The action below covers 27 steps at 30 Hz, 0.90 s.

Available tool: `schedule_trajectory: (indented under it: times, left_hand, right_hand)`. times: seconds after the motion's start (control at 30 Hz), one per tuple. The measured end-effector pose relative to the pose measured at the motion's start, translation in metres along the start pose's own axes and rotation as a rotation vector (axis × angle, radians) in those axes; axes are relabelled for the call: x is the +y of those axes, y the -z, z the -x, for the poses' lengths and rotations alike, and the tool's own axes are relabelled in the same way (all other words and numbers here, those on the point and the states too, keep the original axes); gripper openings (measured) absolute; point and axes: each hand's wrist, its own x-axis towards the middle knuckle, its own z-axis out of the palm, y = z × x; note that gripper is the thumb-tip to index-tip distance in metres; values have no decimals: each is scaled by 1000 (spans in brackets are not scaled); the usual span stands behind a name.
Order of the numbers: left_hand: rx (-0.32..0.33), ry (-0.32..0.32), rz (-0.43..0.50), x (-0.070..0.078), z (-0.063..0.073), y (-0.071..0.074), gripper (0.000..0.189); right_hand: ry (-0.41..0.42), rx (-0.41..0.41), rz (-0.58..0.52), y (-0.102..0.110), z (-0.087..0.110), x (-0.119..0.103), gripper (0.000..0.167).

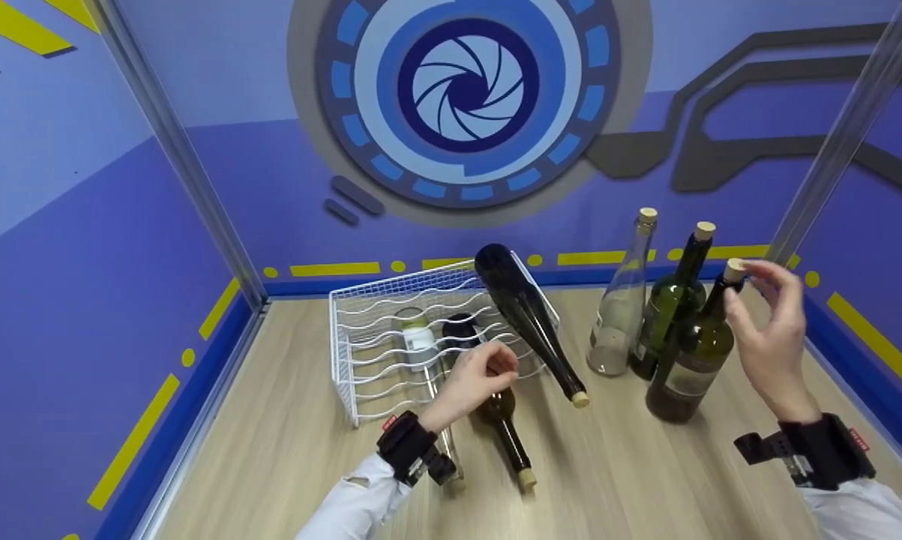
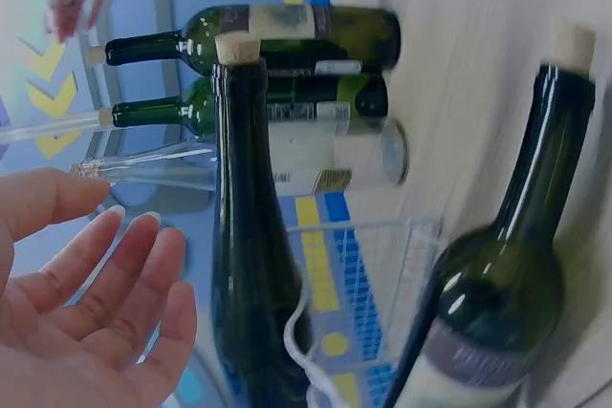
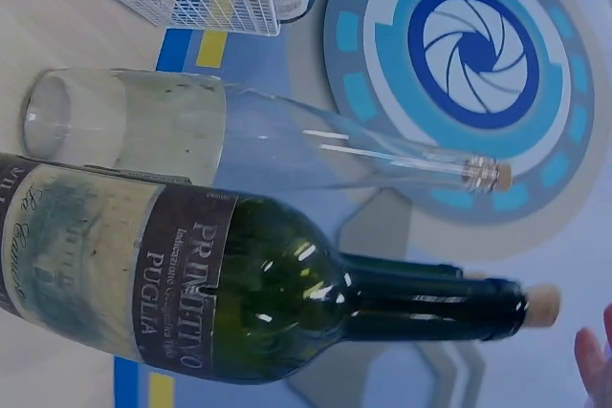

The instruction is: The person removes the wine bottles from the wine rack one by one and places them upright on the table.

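Note:
My right hand (image 1: pixel 777 337) is raised beside the corked top of a dark green wine bottle (image 1: pixel 690 360), its thumb and fingers spread apart. In the right wrist view a gap shows between the fingertips (image 3: pixel 595 365) and the cork (image 3: pixel 542 305). My left hand (image 1: pixel 473 382) hovers over the white wire rack (image 1: pixel 346 360) with loosely bent fingers and holds nothing. In the rack lie a clear bottle (image 1: pixel 421 341) and a dark bottle (image 1: pixel 504 431), necks toward me. Another dark bottle (image 1: pixel 522 307) lies tilted across the rack's right side, its cork pointing toward me.
A clear corked bottle (image 1: pixel 615 322) and a green corked bottle (image 1: pixel 668 315) stand upright close beside the labelled one, right of the rack. Blue printed walls (image 1: pixel 218 172) enclose the wooden table (image 1: pixel 271 465) at the back and sides.

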Motion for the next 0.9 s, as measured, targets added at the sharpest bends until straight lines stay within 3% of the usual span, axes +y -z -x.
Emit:
schedule_trajectory:
  times: [0.13, 0.27, 0.4, 0.57, 0.8, 0.9]
  left_hand:
    - [-5, -97, -199, -12, -13, 4, 16]
    - [19, -254, -496, -7, -27, 15, 21]
    - [48, -420, -791, -11, -45, 24, 27]
    - [15, -478, -1087, -29, -66, 28, 32]
    - [-88, -571, -1339, -66, -100, 25, 43]
    - [-112, -604, -1406, -78, -115, 24, 54]
  right_hand:
    - [169, -119, 17, -14, 8, -25, 41]
    - [190, -211, -5, -26, 23, -40, 42]
    - [120, -263, -53, -35, 44, -35, 48]
    - [17, -331, -74, -46, 71, -24, 50]
    - [-250, -433, -68, -55, 110, -17, 46]
    - [-347, -470, -85, -58, 121, -19, 46]
